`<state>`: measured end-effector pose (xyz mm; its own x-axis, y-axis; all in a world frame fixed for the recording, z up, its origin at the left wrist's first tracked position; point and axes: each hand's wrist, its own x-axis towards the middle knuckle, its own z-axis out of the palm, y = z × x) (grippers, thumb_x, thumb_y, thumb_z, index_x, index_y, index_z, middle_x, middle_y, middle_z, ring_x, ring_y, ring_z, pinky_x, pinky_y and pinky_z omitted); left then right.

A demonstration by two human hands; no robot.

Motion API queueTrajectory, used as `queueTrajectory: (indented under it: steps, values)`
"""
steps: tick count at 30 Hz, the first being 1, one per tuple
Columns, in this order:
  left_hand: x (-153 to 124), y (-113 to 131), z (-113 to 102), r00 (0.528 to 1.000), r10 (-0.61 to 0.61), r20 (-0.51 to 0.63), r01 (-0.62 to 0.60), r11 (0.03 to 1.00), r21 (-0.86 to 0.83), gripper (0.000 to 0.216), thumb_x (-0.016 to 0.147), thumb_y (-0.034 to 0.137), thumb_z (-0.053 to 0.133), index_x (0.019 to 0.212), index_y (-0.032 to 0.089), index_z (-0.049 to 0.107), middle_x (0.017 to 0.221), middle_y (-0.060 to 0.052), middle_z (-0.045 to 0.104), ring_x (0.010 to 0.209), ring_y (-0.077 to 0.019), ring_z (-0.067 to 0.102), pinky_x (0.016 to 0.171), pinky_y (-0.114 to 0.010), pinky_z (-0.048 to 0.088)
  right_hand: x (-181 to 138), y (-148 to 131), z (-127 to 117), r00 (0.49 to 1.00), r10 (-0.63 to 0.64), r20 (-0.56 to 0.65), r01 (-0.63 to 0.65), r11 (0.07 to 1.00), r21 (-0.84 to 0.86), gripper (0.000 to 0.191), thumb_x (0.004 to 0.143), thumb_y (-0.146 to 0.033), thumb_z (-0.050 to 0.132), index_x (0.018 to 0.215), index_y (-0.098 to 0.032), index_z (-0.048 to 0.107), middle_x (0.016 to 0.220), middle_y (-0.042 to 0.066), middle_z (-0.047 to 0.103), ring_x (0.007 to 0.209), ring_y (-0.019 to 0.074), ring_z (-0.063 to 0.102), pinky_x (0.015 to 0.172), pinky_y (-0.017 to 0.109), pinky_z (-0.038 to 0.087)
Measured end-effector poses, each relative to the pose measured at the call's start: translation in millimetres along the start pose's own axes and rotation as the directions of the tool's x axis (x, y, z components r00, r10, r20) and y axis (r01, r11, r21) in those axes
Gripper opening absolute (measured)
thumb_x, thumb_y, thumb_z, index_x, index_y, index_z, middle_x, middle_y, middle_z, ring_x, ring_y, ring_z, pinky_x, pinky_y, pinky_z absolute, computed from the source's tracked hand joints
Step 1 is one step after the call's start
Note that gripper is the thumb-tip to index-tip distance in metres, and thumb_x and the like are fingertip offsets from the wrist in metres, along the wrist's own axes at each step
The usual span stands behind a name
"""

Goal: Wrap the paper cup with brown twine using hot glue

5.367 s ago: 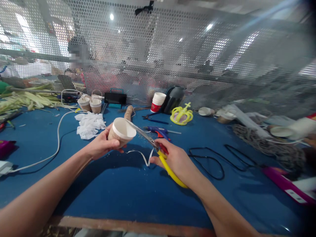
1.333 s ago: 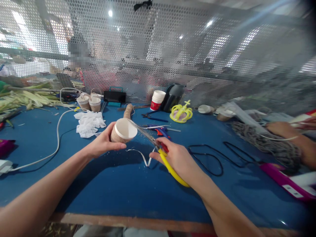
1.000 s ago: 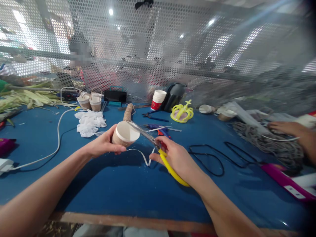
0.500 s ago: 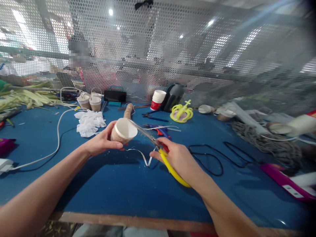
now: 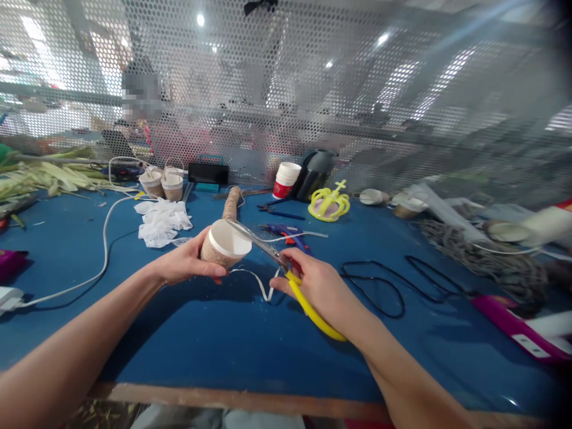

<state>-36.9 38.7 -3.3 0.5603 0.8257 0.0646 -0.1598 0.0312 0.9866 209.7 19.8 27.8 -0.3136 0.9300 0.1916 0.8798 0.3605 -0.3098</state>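
My left hand [image 5: 185,265] is closed round a paper cup [image 5: 226,247] wrapped in brown twine, tilted so its white inside faces me. My right hand [image 5: 319,286] grips yellow-handled scissors [image 5: 286,274], whose blades reach up to the cup's rim. A thin white paper strip [image 5: 257,280] curls down from the cup onto the blue table [image 5: 214,345] between my hands.
Behind lie a blue glue gun [image 5: 286,232], a twine spool [image 5: 231,205], white tissue [image 5: 161,220], two twine-wrapped cups [image 5: 163,186], a red-and-white cup [image 5: 285,180], a yellow crown [image 5: 328,205], black cable [image 5: 384,286] and grey rope [image 5: 496,259]. A perforated screen [image 5: 313,89] stands at the back, with a person behind it.
The cup has turned a little in my left hand while the scissors stay at its rim. Another person's hand, seen at the right about a second ago, is gone.
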Motion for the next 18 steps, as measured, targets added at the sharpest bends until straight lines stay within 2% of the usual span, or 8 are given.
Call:
queueTrajectory:
  steps: [4, 7, 10, 13, 18]
  values:
    - [-0.8, 1.1, -3.5, 1.000, -0.022, 0.009, 0.023, 0.999, -0.037, 0.061, 0.063, 0.022, 0.074, 0.114, 0.017, 0.041, 0.091, -0.007, 0.057, 0.073, -0.0152, 0.058, 0.057, -0.023, 0.051, -1.4, -0.3, -2.3, 1.000, -0.003, -0.015, 0.003, 1.000, -0.016, 0.029, 0.075, -0.048, 0.056, 0.087, -0.021, 0.058, 0.060, -0.001, 0.057, 0.051, 0.0143, 0.052, 0.049, 0.024, 0.039]
    - [0.0, 1.9, -2.8, 1.000, -0.003, -0.008, 0.002, 0.999, -0.037, 0.064, 0.065, 0.023, 0.072, 0.118, 0.019, 0.037, 0.095, -0.008, 0.057, 0.075, -0.0170, 0.060, 0.058, -0.024, 0.050, -2.0, 1.5, -1.7, 1.000, -0.006, -0.017, 0.006, 1.000, -0.007, 0.029, 0.076, -0.048, 0.055, 0.088, -0.022, 0.058, 0.059, -0.001, 0.059, 0.049, 0.0143, 0.053, 0.049, 0.024, 0.040]
    - [1.9, 1.6, 0.8, 0.995, 0.059, -0.081, -0.056, 0.998, 0.028, 0.073, 0.061, 0.021, 0.075, 0.120, 0.021, 0.032, 0.093, -0.005, 0.056, 0.073, -0.0148, 0.059, 0.059, -0.023, 0.047, -2.1, 1.3, -1.7, 1.000, 0.008, -0.003, -0.008, 1.000, -0.001, 0.029, 0.076, -0.048, 0.055, 0.089, -0.021, 0.058, 0.058, -0.001, 0.060, 0.048, 0.0140, 0.053, 0.050, 0.024, 0.040]
    - [3.1, 0.9, 3.5, 0.984, 0.092, -0.150, -0.079, 0.993, 0.092, 0.074, 0.058, 0.021, 0.078, 0.117, 0.020, 0.034, 0.089, -0.002, 0.055, 0.070, -0.0118, 0.056, 0.058, -0.021, 0.045, -1.7, 0.0, -2.7, 1.000, 0.023, 0.018, -0.023, 1.000, 0.008, 0.029, 0.075, -0.047, 0.057, 0.089, -0.021, 0.057, 0.065, 0.000, 0.063, 0.051, 0.0143, 0.055, 0.052, 0.024, 0.041]
    - [1.9, 1.1, 2.2, 0.994, 0.057, -0.097, -0.049, 0.995, 0.086, 0.069, 0.061, 0.025, 0.076, 0.116, 0.018, 0.035, 0.086, -0.003, 0.057, 0.069, -0.0133, 0.056, 0.054, -0.021, 0.045, -0.4, 5.0, 1.1, 0.998, 0.001, 0.064, -0.005, 0.998, 0.067, 0.039, 0.069, -0.048, 0.063, 0.096, -0.021, 0.053, 0.071, 0.000, 0.062, 0.057, 0.0148, 0.055, 0.054, 0.025, 0.042]
